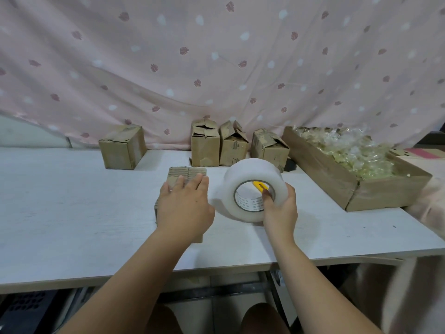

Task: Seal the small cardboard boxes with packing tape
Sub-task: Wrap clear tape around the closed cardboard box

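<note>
Your left hand (184, 208) lies flat, fingers straight, on top of the small cardboard box (187, 173) — use that weight to hold the flaps shut and level before any tape touches them. Your right hand (279, 210) grips the tape roll (250, 174) just to the right of the box, thumb hooked into the core and fingers wrapped round the outside. The free end does not show, so find it first. Start the strip on one side face, run it over the top seam, and smooth it down behind the roll so no wrinkle forms. A yellow tool (260, 185) — probably a cutter — shows through the core. Behind the box stand three open boxes (205, 148), back-left of it a closed box (122, 150), and far to its right a tray (361, 196) of clear packets.
</note>
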### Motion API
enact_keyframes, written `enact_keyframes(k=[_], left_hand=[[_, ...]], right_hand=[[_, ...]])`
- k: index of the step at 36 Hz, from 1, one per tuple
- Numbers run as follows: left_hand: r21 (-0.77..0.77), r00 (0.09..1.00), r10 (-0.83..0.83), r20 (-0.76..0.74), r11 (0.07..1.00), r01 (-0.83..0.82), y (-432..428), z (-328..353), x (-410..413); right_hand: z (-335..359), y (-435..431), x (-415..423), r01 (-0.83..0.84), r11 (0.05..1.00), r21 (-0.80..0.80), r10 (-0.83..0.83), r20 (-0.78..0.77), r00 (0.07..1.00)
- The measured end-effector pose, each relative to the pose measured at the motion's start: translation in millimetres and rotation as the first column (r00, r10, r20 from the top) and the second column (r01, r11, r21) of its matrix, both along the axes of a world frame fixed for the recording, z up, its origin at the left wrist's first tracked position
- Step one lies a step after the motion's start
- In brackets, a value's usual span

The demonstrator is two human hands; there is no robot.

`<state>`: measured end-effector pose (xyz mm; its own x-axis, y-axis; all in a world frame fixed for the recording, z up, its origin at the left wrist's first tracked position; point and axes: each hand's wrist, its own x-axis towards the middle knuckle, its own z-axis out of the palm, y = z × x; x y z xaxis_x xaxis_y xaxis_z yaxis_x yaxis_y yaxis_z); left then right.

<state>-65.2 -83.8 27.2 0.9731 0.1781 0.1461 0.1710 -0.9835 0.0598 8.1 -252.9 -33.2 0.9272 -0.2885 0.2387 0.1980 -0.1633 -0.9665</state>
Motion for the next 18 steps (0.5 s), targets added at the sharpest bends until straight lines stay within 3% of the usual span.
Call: enact_keyframes(k=[9, 15, 18], left_hand=[[-0.052, 0.998, 0.052, 0.030, 0.997, -0.051, 31, -1, -1], [-0.038, 0.996, 0.038, 0.086, 0.999, -0.035, 51, 0, -5], [-0.021, 0.997, 0.031, 0.068, 0.999, -0.030, 56, 3, -6]], right_hand=[[0, 0, -2, -0.023, 0.997, -0.070, 0.025, 0.025, 0.999], [-4, 0, -2, 0.053, 0.992, -0.113, -0.049, 0.038, 0.998], [-3, -1, -2, 0.049, 0.997, -0.063, -0.049, 0.008, 0.999]])
